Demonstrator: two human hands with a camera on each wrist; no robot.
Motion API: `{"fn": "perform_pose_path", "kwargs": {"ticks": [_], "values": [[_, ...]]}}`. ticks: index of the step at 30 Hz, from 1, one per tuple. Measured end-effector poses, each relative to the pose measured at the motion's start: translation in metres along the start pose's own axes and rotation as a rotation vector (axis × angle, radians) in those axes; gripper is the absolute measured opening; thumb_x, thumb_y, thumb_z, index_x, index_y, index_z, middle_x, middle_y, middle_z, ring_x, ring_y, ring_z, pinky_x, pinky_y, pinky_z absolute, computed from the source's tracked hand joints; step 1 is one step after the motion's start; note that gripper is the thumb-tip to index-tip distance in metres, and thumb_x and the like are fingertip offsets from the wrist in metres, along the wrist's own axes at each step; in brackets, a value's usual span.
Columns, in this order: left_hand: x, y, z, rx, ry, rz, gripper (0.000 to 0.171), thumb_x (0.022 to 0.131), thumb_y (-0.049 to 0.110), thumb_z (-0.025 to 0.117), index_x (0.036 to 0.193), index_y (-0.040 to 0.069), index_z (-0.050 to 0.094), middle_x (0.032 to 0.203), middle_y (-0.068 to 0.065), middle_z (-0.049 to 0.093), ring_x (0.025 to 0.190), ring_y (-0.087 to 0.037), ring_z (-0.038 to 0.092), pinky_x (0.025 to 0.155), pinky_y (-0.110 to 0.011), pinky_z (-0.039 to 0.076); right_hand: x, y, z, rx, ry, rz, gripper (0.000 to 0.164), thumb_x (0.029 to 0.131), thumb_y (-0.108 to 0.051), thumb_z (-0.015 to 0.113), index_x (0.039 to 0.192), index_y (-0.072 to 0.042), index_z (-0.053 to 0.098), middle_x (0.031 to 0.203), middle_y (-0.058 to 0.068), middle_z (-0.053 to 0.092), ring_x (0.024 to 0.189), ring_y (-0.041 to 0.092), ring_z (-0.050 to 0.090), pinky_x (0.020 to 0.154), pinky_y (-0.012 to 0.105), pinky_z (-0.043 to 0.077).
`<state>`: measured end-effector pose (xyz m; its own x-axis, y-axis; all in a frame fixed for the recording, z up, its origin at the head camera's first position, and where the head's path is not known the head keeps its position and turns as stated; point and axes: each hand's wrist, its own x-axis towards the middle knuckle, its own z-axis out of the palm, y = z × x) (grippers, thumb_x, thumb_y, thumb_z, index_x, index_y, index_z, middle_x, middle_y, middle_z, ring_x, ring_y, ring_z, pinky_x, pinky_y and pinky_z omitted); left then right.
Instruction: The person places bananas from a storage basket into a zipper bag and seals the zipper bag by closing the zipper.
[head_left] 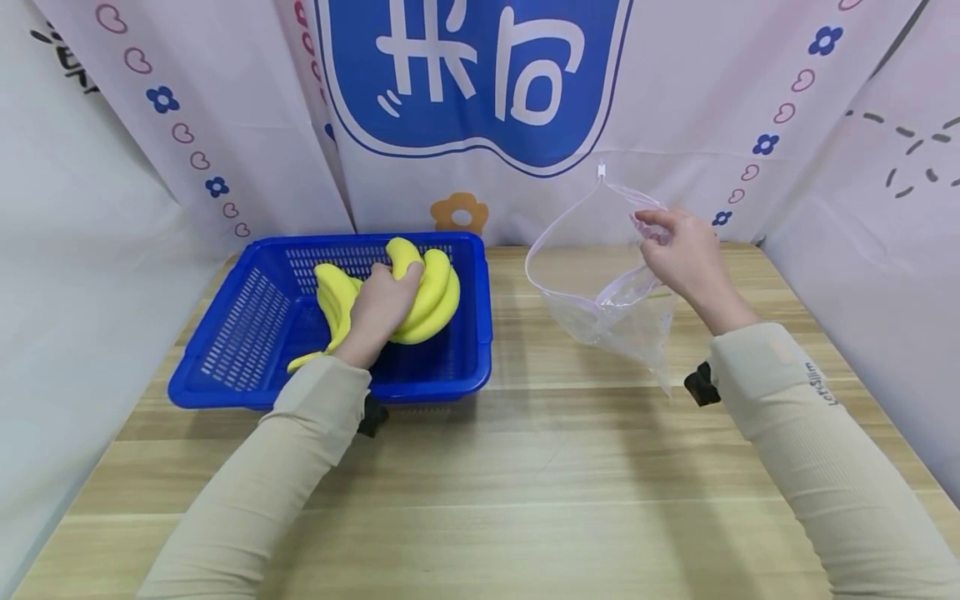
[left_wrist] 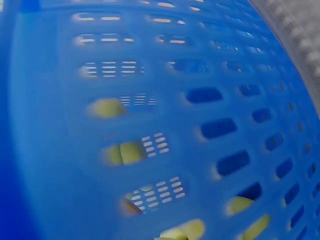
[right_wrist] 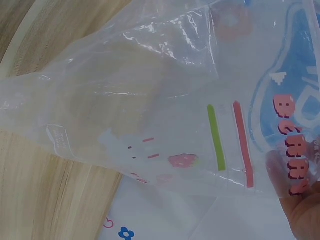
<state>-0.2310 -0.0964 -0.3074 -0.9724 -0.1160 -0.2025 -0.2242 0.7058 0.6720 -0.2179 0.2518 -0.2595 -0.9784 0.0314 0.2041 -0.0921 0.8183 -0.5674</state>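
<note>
My left hand (head_left: 381,307) reaches into a blue plastic basket (head_left: 483,333) and grips a bunch of yellow bananas (head_left: 441,296) on its right side. More bananas (head_left: 335,293) lie in the basket just left of that hand. My right hand (head_left: 686,260) pinches the upper edge of a clear zip bag (head_left: 600,321), its mouth spread wide and its body hanging over the table. Printed pink letters, a strawberry and coloured strips show on the bag (right_wrist: 165,107) in the right wrist view. The left wrist view is filled by the basket's slotted wall (left_wrist: 55,150), with yellow showing through the slots.
Behind the wooden table (head_left: 540,483) hangs a white cloth backdrop (head_left: 525,200) with a blue printed sign. A small white hook or clip (head_left: 602,171) on the backdrop meets the bag's top edge. White cloth also borders both sides.
</note>
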Motion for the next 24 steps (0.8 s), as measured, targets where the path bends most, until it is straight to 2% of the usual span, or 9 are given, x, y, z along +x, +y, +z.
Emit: {"fn": "perform_pose_path", "kwargs": {"ticks": [4, 7, 14, 16, 20, 24], "values": [[-0.003, 0.003, 0.000, -0.059, 0.037, 0.029, 0.068, 0.091, 0.055, 0.031, 0.135, 0.004, 0.037, 0.108, -0.012, 0.054, 0.087, -0.024, 0.053, 0.075, -0.032, 0.042, 0.000, 0.001, 0.000, -0.010, 0.007, -0.004, 0.048, 0.087, -0.009, 0.047, 0.134, -0.006, 0.054, 0.144, 0.025, 0.044, 0.064, 0.022, 0.044, 0.045, 0.024, 0.035], [-0.004, 0.005, -0.001, -0.098, 0.057, 0.053, 0.066, 0.092, 0.053, 0.032, 0.137, 0.005, 0.038, 0.110, -0.012, 0.055, 0.087, -0.024, 0.053, 0.075, -0.031, 0.043, -0.001, 0.001, 0.000, -0.015, 0.011, -0.007, 0.047, 0.087, -0.009, 0.048, 0.134, -0.005, 0.055, 0.143, 0.025, 0.046, 0.055, 0.017, 0.038, 0.044, 0.023, 0.034], [-0.004, 0.010, -0.004, -0.243, 0.074, 0.123, 0.064, 0.095, 0.048, 0.036, 0.142, 0.005, 0.037, 0.124, -0.015, 0.054, 0.094, -0.022, 0.052, 0.079, -0.029, 0.045, 0.000, 0.001, 0.000, -0.018, 0.016, -0.012, 0.047, 0.087, -0.009, 0.047, 0.133, -0.005, 0.055, 0.140, 0.027, 0.048, 0.065, 0.021, 0.041, 0.048, 0.025, 0.036], [-0.004, 0.011, -0.006, -0.263, 0.084, 0.138, 0.063, 0.096, 0.048, 0.035, 0.141, 0.005, 0.038, 0.119, -0.014, 0.055, 0.090, -0.020, 0.052, 0.076, -0.027, 0.045, 0.000, 0.001, 0.000, -0.020, 0.015, -0.010, 0.047, 0.087, -0.009, 0.047, 0.133, -0.005, 0.054, 0.140, 0.027, 0.048, 0.067, 0.022, 0.042, 0.050, 0.026, 0.036], [-0.004, 0.011, -0.008, -0.296, 0.081, 0.188, 0.061, 0.096, 0.051, 0.034, 0.141, 0.009, 0.039, 0.102, -0.010, 0.055, 0.071, -0.015, 0.051, 0.061, -0.025, 0.045, 0.000, 0.001, 0.000, -0.022, 0.013, -0.009, 0.048, 0.087, -0.009, 0.047, 0.134, -0.005, 0.054, 0.140, 0.027, 0.047, 0.072, 0.024, 0.042, 0.055, 0.029, 0.036], [-0.005, 0.012, -0.010, -0.352, 0.071, 0.265, 0.059, 0.096, 0.052, 0.036, 0.140, 0.012, 0.040, 0.093, -0.006, 0.057, 0.055, -0.010, 0.047, 0.048, -0.024, 0.042, 0.000, 0.001, -0.001, -0.019, 0.011, -0.008, 0.048, 0.087, -0.008, 0.047, 0.134, -0.005, 0.054, 0.140, 0.027, 0.047, 0.067, 0.022, 0.041, 0.052, 0.028, 0.036]]}}
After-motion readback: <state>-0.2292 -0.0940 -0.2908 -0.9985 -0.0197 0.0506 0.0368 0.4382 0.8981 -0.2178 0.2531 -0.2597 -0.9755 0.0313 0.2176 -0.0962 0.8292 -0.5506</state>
